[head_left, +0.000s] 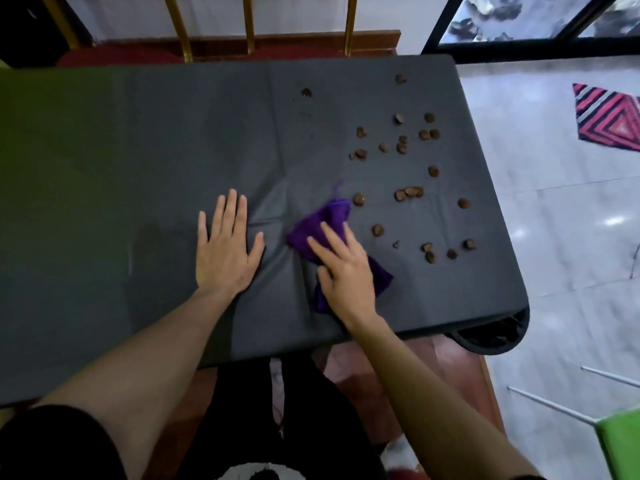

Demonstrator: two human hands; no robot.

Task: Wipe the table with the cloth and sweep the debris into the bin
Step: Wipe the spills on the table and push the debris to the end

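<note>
Here, purple cloth (pixel 320 225) under right hand (pixel 346 271), left hand (pixel 225 251) flat beside.

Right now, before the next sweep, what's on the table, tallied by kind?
Purple cloth: 1
Brown debris pieces: about 23, a few clumped and hard to split
Hands: 2, left hand and right hand
Total: about 26

striped mat (pixel 611 117), gold chair legs (pixel 248 26)

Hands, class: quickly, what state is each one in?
Left hand: open, flat on the table.
Right hand: open, fingers pressing the purple cloth.
</note>
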